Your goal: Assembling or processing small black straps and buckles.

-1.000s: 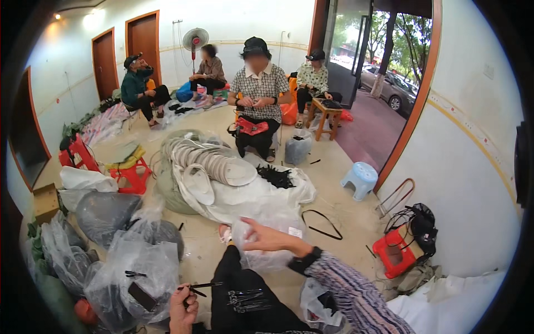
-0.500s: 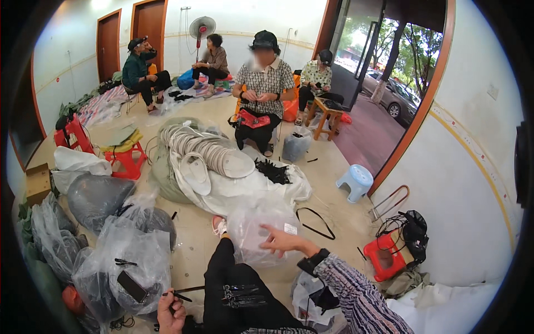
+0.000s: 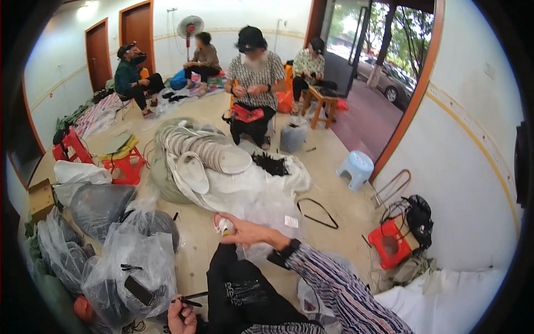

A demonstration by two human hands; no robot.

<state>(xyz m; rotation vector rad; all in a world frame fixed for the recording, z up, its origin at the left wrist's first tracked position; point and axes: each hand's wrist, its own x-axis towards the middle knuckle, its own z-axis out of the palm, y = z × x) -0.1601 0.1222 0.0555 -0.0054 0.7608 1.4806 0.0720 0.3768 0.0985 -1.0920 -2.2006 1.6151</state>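
Observation:
My right hand (image 3: 246,231) reaches forward from a striped sleeve with a black wristband. Its fingers lie spread against a clear plastic bag (image 3: 273,210) on the floor, next to a pink and white shoe (image 3: 222,224). At the bottom edge, my left hand (image 3: 181,318) is closed on a few thin black strips (image 3: 192,299) that point right. My knee in black trousers (image 3: 239,292) sits between the two hands.
Stacked white round pieces (image 3: 207,149) and a small black pile (image 3: 271,163) lie on white cloth ahead. Filled clear bags (image 3: 130,261) crowd the left. A black strap loop (image 3: 318,214), red stools (image 3: 389,243) and a blue stool (image 3: 356,165) stand around. Several people (image 3: 256,75) sit across the room.
My right hand has slid left across the clear bag, toward the shoe. My left hand with the black strips has sunk toward the bottom edge.

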